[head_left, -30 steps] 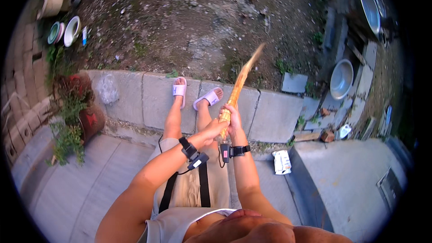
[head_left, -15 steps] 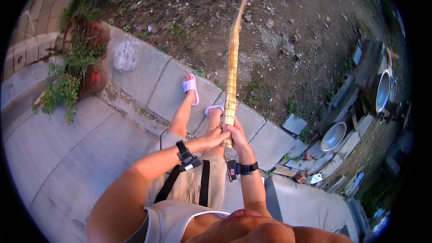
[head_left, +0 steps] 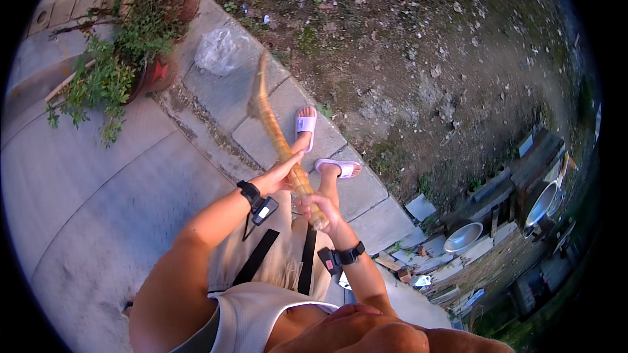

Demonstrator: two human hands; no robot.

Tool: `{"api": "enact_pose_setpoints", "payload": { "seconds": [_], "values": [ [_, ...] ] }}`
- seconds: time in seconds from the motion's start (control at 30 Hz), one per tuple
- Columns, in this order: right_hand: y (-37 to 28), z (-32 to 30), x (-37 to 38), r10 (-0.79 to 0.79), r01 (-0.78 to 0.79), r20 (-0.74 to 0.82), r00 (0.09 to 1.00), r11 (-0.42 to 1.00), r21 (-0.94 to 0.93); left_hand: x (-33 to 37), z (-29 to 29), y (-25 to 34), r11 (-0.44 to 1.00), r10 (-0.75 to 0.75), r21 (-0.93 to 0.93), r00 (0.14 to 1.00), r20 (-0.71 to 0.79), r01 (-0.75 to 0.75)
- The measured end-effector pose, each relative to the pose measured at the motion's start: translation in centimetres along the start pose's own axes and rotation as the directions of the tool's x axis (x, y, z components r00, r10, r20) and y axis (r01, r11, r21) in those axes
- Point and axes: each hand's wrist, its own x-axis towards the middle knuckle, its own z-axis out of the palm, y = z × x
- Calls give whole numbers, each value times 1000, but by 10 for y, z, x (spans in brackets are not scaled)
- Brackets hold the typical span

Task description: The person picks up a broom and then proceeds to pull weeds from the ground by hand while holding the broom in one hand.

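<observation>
A long, yellow, tapering bundle of bound stalks, ringed along its length and frayed at its thin tip, slants up and left across my front. Its thick cut end points down toward my lap. My right hand is closed round the bundle near that thick end. Higher up, my left hand grips it from the left side, with its fingers partly hidden behind the stalks. The thin half of the bundle is smeared by motion and hangs over the paving beside my left foot.
Concrete slabs under my slippered feet border bare, littered soil. Potted plants and a crumpled clear plastic bag lie to the left. At right are boards, a metal basin and another basin.
The bundle has swung left from nearly upright in the picture, its tip now over the slabs. My left hand has slid up it, apart from my right. The view has turned left.
</observation>
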Motion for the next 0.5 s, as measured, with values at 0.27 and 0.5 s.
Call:
{"api": "enact_pose_setpoints", "payload": {
  "seconds": [0.27, 0.5],
  "values": [
    [-58, 24, 2, -12, 22, -54, 998, 979, 201, 41, 32, 34, 950, 289, -142, 956, 55, -279],
    [-37, 88, -1, -337, 253, -200, 920, 900, -355, 24, 16, 51, 956, 293, -76, 933, 207, -283]
  ]
}}
